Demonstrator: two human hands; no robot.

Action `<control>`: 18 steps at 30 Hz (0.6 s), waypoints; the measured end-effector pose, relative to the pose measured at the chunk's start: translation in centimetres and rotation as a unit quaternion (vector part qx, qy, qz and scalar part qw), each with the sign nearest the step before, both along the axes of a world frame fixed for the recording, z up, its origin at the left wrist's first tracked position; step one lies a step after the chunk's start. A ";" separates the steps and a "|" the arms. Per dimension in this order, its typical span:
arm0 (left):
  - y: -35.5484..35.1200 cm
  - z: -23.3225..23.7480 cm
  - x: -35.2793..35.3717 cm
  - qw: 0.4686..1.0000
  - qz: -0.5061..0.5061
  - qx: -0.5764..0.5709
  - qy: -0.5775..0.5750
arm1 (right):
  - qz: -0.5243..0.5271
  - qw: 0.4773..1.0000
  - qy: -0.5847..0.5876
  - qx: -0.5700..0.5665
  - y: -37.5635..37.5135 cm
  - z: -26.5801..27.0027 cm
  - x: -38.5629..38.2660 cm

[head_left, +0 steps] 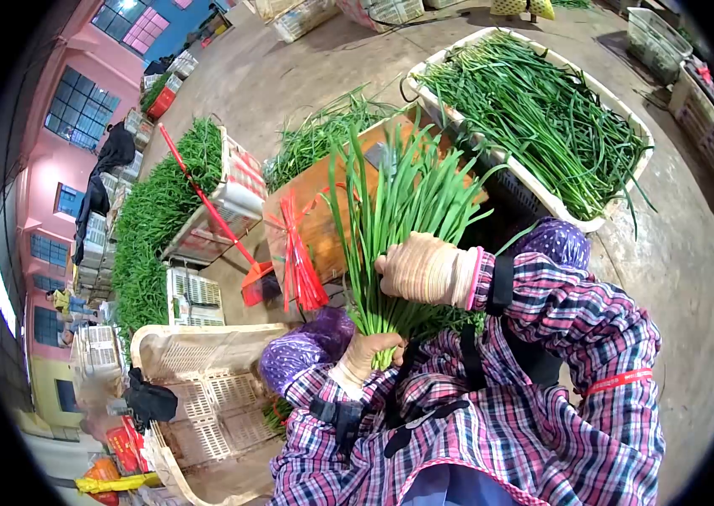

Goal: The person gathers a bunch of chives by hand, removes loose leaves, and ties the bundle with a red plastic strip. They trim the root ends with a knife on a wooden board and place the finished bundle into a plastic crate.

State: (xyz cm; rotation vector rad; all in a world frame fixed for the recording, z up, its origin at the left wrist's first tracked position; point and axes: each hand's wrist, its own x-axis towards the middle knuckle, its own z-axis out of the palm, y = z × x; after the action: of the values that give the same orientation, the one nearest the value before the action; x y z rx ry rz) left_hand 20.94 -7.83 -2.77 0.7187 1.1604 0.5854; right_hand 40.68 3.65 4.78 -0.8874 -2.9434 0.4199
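Observation:
An upright bunch of garlic chives [412,194] rises in front of my body, its leaf tips fanned out at the top. My left hand [367,354] is wrapped round the pale lower stems. Higher up, my right hand [428,268], in a beige glove, is closed on the leaves, its fingertips partly hidden. Behind the bunch stands a wooden board [336,240] with a small metal piece [382,158] on it. A bundle of red ties [299,261] hangs over the board's near left side.
A white crate [648,152] heaped with chives stands at the right. Another chive-filled crate [234,181] is at the left, with a red-handled tool [213,211] across it. A beige basket [205,337] lies near my left elbow. Loose chives [323,135] lie beyond the board.

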 end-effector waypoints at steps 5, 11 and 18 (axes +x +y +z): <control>0.1 -0.8 -0.3 0.999 0.019 -0.022 -0.016 | 0.013 0.998 -0.046 0.044 -0.4 0.4 0.2; 0.1 -0.5 0.0 1.000 0.017 -0.018 -0.006 | -0.005 1.000 0.000 0.021 -0.5 -0.7 0.0; -0.2 -1.5 -0.3 0.999 0.021 -0.034 0.019 | -0.064 0.996 0.004 -0.068 -1.0 -0.9 -0.6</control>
State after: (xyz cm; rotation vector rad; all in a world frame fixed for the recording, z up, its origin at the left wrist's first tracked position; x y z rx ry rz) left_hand 20.67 -8.03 -4.23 0.6512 1.2278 0.5676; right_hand 40.08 2.63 3.92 -1.0773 -2.8574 0.6210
